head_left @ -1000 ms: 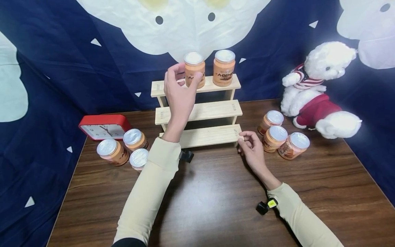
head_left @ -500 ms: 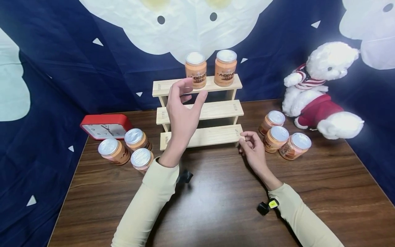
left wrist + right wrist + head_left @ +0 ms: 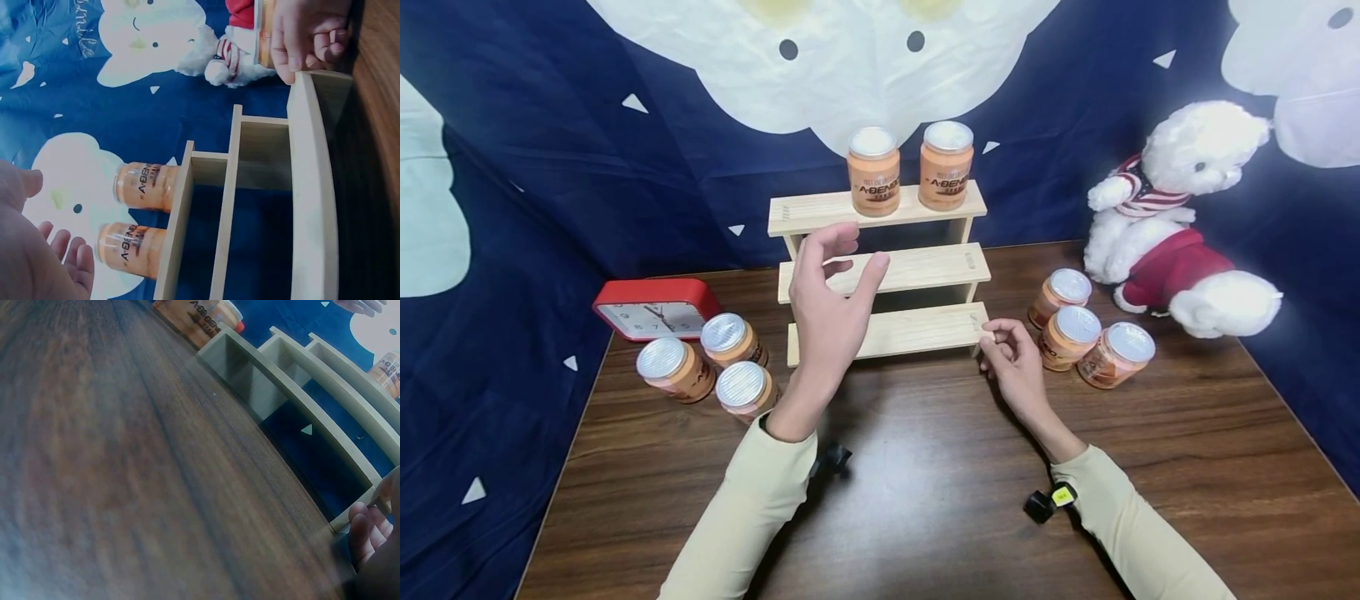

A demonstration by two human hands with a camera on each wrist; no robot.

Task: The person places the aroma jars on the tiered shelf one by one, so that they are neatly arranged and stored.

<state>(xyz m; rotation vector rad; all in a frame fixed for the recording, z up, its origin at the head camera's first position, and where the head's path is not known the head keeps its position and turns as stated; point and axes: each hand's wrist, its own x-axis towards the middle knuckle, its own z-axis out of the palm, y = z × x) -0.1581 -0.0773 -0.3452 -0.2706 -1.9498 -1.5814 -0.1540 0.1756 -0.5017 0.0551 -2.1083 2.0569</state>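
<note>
A three-step wooden display rack [image 3: 925, 265] stands at the back of the table. On its top step are two orange jars with silvery lids, a left jar [image 3: 875, 185] and a right jar [image 3: 947, 173], upright and a little apart. My left hand [image 3: 829, 321] hovers in front of the rack, fingers spread and slightly bent, holding nothing; the left wrist view shows the hand [image 3: 37, 244] apart from both jars. My right hand [image 3: 1019, 373] pinches the right end of the bottom step between thumb and fingers.
Left of the rack, three more jars [image 3: 676, 371] stand by a red clock [image 3: 655, 308]. Three others [image 3: 1070, 337] are close to my right hand. A white plush bear [image 3: 1180, 225] in red sits behind them, against a blue patterned cloth [image 3: 700, 167].
My left hand has let go of the left jar on the top step and drawn back down toward me. My right hand has kept its place on the rack.
</note>
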